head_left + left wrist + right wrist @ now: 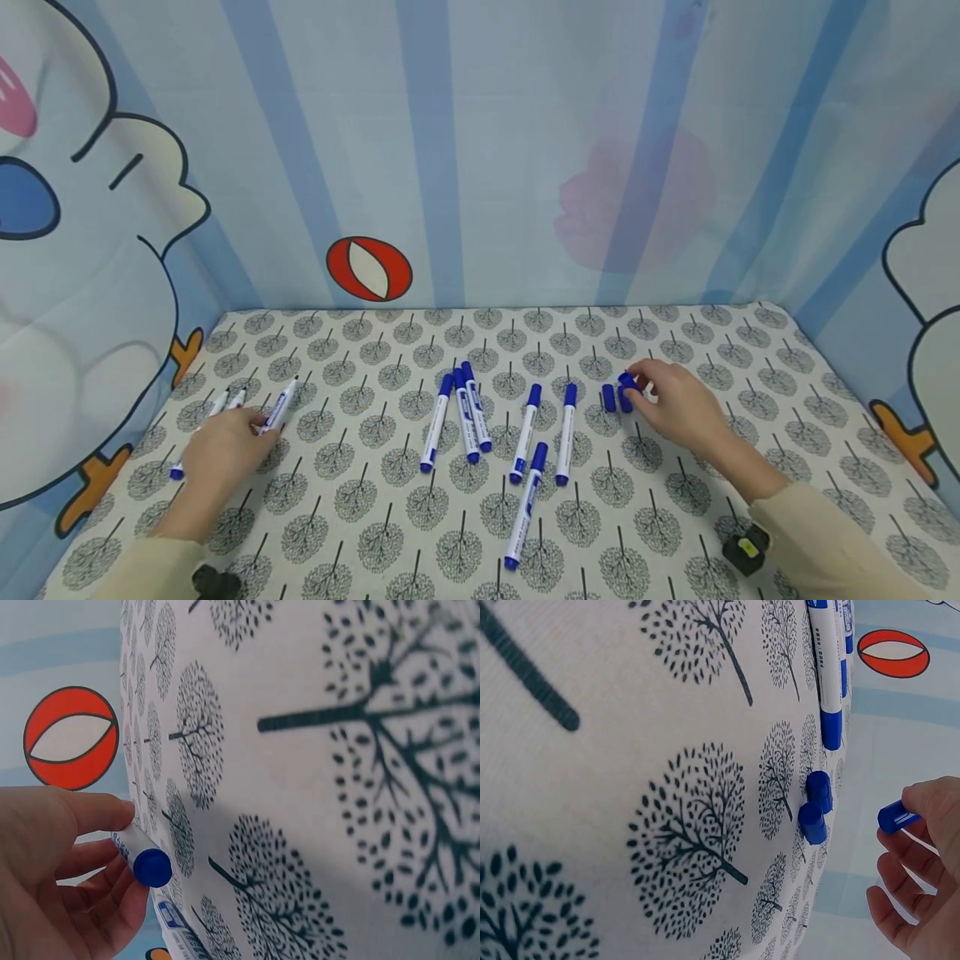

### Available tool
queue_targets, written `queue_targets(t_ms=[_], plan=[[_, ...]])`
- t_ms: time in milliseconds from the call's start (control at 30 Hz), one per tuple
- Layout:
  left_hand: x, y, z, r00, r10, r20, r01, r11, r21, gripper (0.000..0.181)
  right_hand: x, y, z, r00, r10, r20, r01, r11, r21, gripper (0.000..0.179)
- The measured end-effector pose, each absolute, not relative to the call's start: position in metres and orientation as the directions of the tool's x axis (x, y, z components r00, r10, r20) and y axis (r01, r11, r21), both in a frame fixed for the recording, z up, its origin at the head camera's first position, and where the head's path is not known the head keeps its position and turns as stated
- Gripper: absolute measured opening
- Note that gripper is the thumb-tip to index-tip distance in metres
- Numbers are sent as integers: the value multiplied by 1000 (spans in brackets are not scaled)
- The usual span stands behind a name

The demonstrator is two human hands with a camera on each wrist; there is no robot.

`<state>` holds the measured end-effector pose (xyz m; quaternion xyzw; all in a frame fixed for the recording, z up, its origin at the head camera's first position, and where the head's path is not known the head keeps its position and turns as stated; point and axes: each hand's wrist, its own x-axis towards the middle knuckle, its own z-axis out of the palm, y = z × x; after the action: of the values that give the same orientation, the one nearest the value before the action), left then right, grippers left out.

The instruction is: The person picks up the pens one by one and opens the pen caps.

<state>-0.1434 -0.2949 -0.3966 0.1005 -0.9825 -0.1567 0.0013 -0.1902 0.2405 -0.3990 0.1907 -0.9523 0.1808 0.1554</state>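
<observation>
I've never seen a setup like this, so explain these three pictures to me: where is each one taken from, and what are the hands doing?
There's no machine here, just a person's two bare hands wearing wrist cameras. The wide picture comes from a camera on the head, looking forward and down. The other two come from the wrists, each showing that hand close up.

The left hand holds an uncapped marker; two more uncapped markers lie beside it, partly hidden. The right hand pinches a blue cap above two loose blue caps. Between the hands, six capped blue markers lie on a tree-print cloth.
</observation>
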Motion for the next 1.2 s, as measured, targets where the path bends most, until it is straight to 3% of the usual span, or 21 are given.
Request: queue_targets(t_ms=[567, 833, 1200], plan=[[-145, -310, -401, -932, -350, -94, -362, 881, 305, 35, -190, 241, -400, -881, -312, 355, -418, 865, -278, 25], [-146, -314, -404, -922, -378, -83, -385, 879, 282, 26, -190, 243, -402, -882, -310, 356, -416, 867, -275, 24], [-146, -319, -401, -928, -360, -98, -373, 894, 247, 28, -189, 243, -401, -878, -318, 359, -425, 861, -278, 23]])
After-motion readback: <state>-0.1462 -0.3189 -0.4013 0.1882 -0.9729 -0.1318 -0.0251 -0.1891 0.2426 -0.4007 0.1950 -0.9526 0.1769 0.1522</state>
